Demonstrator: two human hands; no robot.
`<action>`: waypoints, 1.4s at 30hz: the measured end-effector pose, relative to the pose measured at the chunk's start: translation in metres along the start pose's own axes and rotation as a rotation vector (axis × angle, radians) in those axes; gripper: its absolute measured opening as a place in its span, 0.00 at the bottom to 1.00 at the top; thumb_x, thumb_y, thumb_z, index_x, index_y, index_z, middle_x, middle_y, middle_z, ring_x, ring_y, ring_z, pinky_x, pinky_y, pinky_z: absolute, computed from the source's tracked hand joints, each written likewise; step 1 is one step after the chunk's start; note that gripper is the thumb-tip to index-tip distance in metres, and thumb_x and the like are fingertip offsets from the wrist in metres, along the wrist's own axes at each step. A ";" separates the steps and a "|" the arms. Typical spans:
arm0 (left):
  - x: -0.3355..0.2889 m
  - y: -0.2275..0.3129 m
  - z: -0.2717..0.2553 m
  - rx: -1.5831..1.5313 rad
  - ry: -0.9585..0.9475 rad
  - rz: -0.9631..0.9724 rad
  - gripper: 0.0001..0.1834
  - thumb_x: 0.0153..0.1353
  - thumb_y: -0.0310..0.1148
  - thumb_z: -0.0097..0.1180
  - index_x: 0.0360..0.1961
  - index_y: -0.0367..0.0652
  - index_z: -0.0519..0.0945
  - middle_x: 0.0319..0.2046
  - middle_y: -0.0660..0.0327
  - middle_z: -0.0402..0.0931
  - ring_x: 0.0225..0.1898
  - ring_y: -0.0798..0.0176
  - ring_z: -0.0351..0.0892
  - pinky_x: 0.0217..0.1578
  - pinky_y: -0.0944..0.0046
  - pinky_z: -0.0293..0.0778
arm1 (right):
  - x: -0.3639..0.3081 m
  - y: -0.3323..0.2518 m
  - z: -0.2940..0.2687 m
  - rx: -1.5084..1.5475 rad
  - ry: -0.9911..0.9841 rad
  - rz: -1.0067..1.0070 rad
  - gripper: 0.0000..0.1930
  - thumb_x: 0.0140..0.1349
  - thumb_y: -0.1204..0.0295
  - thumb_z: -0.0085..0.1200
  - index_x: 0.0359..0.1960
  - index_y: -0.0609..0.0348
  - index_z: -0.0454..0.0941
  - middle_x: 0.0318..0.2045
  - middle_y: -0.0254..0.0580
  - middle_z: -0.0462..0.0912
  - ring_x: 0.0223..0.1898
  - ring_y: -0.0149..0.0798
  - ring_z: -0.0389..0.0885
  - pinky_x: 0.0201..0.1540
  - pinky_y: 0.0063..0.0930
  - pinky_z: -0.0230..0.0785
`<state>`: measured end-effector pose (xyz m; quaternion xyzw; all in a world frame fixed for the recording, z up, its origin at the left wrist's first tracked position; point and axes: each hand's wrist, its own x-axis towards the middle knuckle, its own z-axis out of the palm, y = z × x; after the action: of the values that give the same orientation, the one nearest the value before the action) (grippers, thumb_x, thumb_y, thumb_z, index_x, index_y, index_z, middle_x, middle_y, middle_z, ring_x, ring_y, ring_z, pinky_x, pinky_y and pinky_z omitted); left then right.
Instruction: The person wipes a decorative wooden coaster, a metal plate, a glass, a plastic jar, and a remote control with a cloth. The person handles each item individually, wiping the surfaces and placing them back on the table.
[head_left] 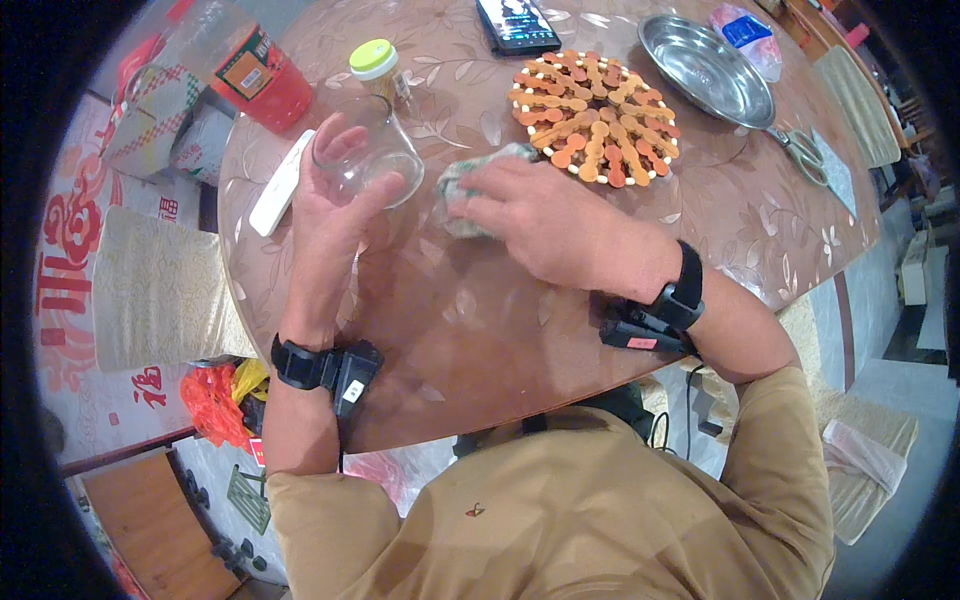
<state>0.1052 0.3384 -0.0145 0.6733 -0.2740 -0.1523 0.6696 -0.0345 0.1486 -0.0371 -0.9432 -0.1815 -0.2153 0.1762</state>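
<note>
My left hand (340,205) is curled round a clear glass (398,152) at the left of the table, with the thumb on its near side and the fingers at its far side. Just to the right, my right hand (545,215) grips a crumpled greyish-green cloth (458,218) from above, pressed low near the tabletop. Cloth and glass are a small gap apart. Part of the cloth is hidden under my fingers. A white oblong object (280,190) lies beside my left hand.
A round wooden trivet (597,118) lies beyond my right hand. Behind stand a bottle of red liquid (262,85) and a lidded toothpick jar (380,68). A phone (518,25), a metal dish (705,70) and scissors (805,157) lie farther along the table (480,340).
</note>
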 end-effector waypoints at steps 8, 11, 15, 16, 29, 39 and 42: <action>-0.003 0.001 0.003 -0.037 -0.071 -0.043 0.42 0.53 0.27 0.69 0.68 0.41 0.61 0.60 0.54 0.66 0.61 0.58 0.67 0.60 0.58 0.70 | 0.007 -0.015 -0.007 0.442 0.029 -0.097 0.17 0.50 0.82 0.53 0.43 0.58 0.78 0.43 0.46 0.78 0.46 0.52 0.77 0.47 0.40 0.72; -0.005 -0.001 0.003 -0.139 -0.102 -0.057 0.42 0.54 0.27 0.67 0.69 0.41 0.60 0.61 0.54 0.66 0.62 0.57 0.67 0.60 0.57 0.69 | 0.018 -0.016 -0.027 0.433 0.221 0.124 0.21 0.46 0.84 0.52 0.45 0.61 0.75 0.45 0.45 0.78 0.49 0.48 0.77 0.50 0.36 0.72; -0.013 0.010 0.012 -0.309 -0.159 -0.157 0.42 0.56 0.29 0.66 0.70 0.43 0.59 0.61 0.54 0.66 0.62 0.56 0.68 0.61 0.57 0.68 | 0.020 -0.019 -0.033 0.389 0.419 0.087 0.24 0.43 0.86 0.52 0.46 0.58 0.74 0.44 0.45 0.77 0.46 0.46 0.77 0.50 0.34 0.71; -0.016 0.012 0.015 -0.327 -0.210 -0.165 0.42 0.56 0.29 0.67 0.70 0.43 0.59 0.61 0.55 0.66 0.61 0.57 0.68 0.61 0.57 0.68 | 0.020 -0.018 -0.032 0.387 0.417 0.097 0.23 0.44 0.86 0.52 0.45 0.59 0.74 0.42 0.45 0.76 0.45 0.48 0.76 0.48 0.35 0.71; -0.012 0.014 0.004 -0.301 -0.225 -0.001 0.45 0.50 0.26 0.69 0.69 0.42 0.61 0.59 0.57 0.67 0.59 0.60 0.69 0.59 0.59 0.70 | 0.014 -0.004 -0.024 0.294 0.258 0.207 0.20 0.51 0.85 0.53 0.48 0.57 0.75 0.43 0.43 0.76 0.45 0.48 0.76 0.49 0.35 0.71; 0.016 -0.016 -0.020 0.247 0.020 0.126 0.46 0.46 0.30 0.74 0.66 0.39 0.63 0.56 0.55 0.70 0.58 0.60 0.70 0.57 0.60 0.71 | 0.005 -0.022 0.000 0.173 -0.004 0.007 0.19 0.52 0.74 0.59 0.49 0.58 0.79 0.50 0.47 0.75 0.54 0.50 0.72 0.54 0.43 0.70; 0.022 -0.027 -0.026 0.293 0.051 0.199 0.47 0.45 0.30 0.75 0.66 0.38 0.63 0.55 0.55 0.71 0.57 0.61 0.70 0.59 0.61 0.68 | 0.007 -0.032 0.004 0.210 -0.145 -0.094 0.20 0.53 0.75 0.57 0.50 0.59 0.78 0.50 0.49 0.75 0.55 0.50 0.72 0.55 0.43 0.70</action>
<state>0.1428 0.3457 -0.0363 0.7369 -0.3417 -0.0264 0.5827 -0.0409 0.1801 -0.0290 -0.9232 -0.2595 -0.1343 0.2498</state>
